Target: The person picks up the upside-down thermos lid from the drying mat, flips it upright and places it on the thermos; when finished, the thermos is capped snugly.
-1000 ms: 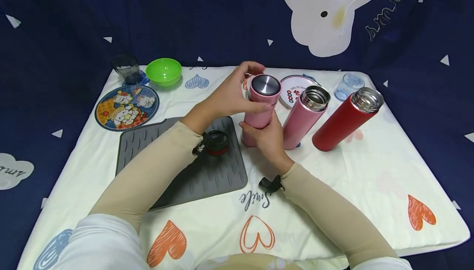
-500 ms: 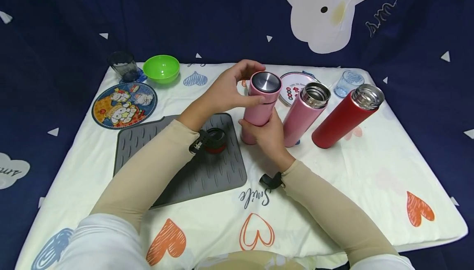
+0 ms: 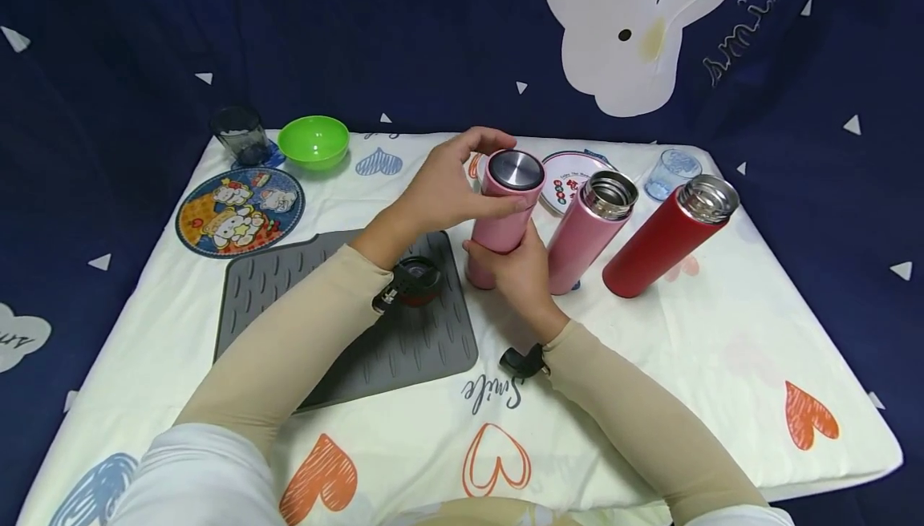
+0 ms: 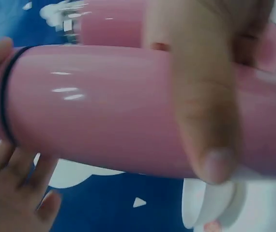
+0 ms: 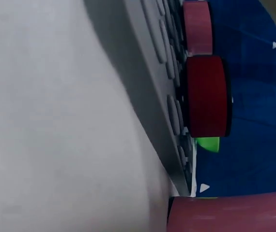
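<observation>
Both hands hold the pink flask upright at the tabletop's middle: left hand still curled round its lid, right hand gripping the body. Over the last second my left fingers have shifted round the lid, so I'm likely twisting it.
</observation>
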`<state>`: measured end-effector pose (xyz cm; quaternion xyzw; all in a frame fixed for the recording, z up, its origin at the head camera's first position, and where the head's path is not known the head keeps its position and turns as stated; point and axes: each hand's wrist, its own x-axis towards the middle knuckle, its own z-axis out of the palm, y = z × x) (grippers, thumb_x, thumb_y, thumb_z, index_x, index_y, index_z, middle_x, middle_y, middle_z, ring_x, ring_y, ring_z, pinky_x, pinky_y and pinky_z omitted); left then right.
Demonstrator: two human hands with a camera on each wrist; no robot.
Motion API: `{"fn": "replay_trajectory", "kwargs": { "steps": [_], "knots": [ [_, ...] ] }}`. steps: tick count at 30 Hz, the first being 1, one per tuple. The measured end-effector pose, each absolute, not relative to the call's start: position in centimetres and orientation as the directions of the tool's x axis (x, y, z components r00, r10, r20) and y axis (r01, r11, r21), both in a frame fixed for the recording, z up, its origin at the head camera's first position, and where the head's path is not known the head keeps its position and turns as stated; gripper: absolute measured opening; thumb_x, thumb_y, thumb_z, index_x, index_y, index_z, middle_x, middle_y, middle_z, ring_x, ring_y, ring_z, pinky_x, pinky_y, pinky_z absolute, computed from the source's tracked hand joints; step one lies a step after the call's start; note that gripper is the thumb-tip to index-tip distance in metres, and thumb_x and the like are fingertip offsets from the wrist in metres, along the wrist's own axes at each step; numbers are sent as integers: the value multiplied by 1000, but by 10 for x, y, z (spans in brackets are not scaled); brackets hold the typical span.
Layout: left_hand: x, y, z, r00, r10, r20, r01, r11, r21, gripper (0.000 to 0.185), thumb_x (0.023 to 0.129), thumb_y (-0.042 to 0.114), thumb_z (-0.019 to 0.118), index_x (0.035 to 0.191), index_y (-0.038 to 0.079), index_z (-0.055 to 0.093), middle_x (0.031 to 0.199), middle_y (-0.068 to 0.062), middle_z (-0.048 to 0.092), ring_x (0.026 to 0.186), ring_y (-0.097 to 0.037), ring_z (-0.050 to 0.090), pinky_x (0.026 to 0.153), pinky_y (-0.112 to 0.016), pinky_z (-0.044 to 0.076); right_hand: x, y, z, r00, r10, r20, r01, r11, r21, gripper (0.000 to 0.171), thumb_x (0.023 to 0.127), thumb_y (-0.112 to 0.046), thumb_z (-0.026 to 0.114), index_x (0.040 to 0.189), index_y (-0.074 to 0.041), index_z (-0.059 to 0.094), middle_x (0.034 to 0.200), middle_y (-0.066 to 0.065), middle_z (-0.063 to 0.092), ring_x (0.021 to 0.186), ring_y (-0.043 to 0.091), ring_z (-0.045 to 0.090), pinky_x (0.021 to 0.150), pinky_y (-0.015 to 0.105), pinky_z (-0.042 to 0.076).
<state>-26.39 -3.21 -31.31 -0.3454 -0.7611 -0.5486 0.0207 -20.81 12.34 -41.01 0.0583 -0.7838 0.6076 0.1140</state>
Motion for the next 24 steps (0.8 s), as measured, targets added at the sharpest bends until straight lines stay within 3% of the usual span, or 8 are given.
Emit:
{"fn": "replay_trajectory", "kwargs": {
  "steps": [2, 4, 8, 11, 14, 19, 21, 24],
  "knots": [
    [-264, -32, -314, -773, 504, 386, 499, 108, 860, 69, 74, 19, 85, 134, 6, 53, 126, 0, 59, 117, -11, 51, 102, -36, 38, -207, 123, -412, -967, 45, 252, -234, 247, -940, 66, 76, -24, 87, 130, -12, 51, 117, 4, 63, 103, 17, 60, 92, 36, 47],
    [-264, -32, -315, -783, 515, 350, 468, 114, 876, 74, 73, 16, 86, 136, 6, 50, 128, 1, 56, 116, -13, 51, 100, -35, 38, -207, 123, -413, -964, 39, 261, -245, 239, -940, 66, 76, -23, 86, 130, -12, 51, 116, 4, 63, 103, 18, 60, 92, 37, 47],
    [-263, -28, -316, -795, 486, 364, 510, 210, 834, 76, 67, 33, 91, 130, 11, 56, 120, 7, 60, 108, -9, 54, 93, -31, 43, -209, 124, -416, -947, 37, 318, -296, 278, -914, 66, 77, -26, 85, 130, -11, 50, 115, 4, 63, 102, 17, 61, 91, 37, 48],
    [-268, -29, -315, -762, 523, 381, 536, 179, 825, 68, 70, 32, 89, 129, 12, 61, 114, 8, 65, 105, -8, 58, 93, -30, 45, -212, 125, -417, -941, 40, 336, -307, 317, -897, 66, 77, -30, 85, 130, -13, 49, 114, 1, 63, 101, 13, 60, 91, 34, 47],
    [-274, -33, -314, -724, 600, 342, 500, 114, 859, 69, 75, 21, 86, 136, 10, 55, 121, 4, 62, 109, -11, 57, 95, -33, 44, -212, 127, -417, -947, 37, 319, -290, 326, -900, 66, 77, -34, 84, 130, -17, 49, 113, -4, 63, 99, 9, 60, 91, 33, 47],
    [-267, -26, -313, -781, 517, 350, 494, 170, 853, 73, 69, 30, 90, 129, 10, 55, 118, 5, 59, 104, -11, 56, 89, -30, 47, -211, 128, -415, -955, 21, 297, -275, 319, -907, 66, 77, -33, 85, 130, -17, 49, 113, -4, 63, 99, 9, 60, 90, 32, 48],
    [-267, -25, -314, -787, 512, 343, 454, 107, 884, 68, 71, 24, 89, 129, 10, 58, 116, 3, 62, 103, -13, 58, 88, -30, 48, -212, 128, -413, -961, 16, 276, -256, 324, -911, 65, 76, -31, 85, 128, -17, 50, 111, -4, 64, 97, 10, 61, 90, 32, 48],
    [-274, -28, -315, -749, 598, 284, 334, -30, 942, 63, 79, 6, 81, 136, 6, 55, 122, -6, 62, 109, -21, 58, 93, -35, 48, -214, 131, -410, -972, 10, 236, -219, 339, -915, 62, 75, -30, 86, 125, -16, 53, 107, -4, 64, 94, 12, 60, 90, 33, 46]
  ]
}}
